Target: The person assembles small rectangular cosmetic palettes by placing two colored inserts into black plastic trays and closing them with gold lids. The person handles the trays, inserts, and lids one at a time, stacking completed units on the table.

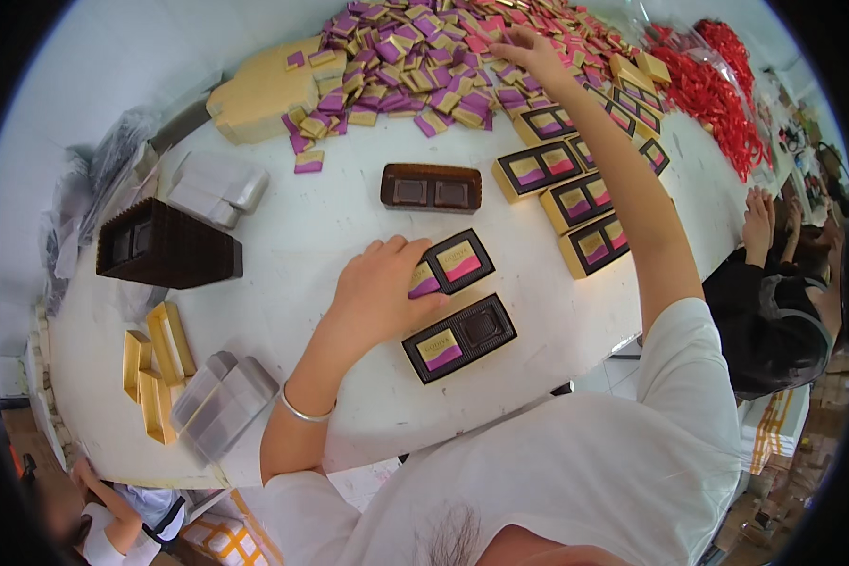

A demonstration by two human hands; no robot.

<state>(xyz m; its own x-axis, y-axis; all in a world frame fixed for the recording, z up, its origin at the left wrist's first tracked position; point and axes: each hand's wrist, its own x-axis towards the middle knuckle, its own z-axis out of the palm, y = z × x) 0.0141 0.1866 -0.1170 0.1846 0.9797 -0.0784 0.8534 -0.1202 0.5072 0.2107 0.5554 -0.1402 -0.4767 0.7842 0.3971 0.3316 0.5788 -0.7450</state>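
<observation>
My left hand [375, 288] is closed around the left end of a dark tray [482, 252]. In that tray lie a pink-and-gold wrapped chocolate [458, 261] and a purple-and-gold one, partly behind my fingers. Just nearer to me is a second dark tray [484, 327], with a purple-and-gold chocolate [438, 350] on its left and a bare right compartment. At the far side my right hand [535, 61] stretches over a pile of pink-wrapped chocolates [590, 47], fingers extended, nothing visible in them. Purple-wrapped chocolates [415, 66] heap up to its left.
A brown tray [431, 188] sits mid-table. Filled gold boxes [585, 247] stand at right, partly behind my right arm. Stacked brown trays [170, 245], clear plastic lids [224, 406] and gold sleeves [170, 344] lie left. Red ribbon [712, 104] is piled far right. Other people [774, 311] work nearby.
</observation>
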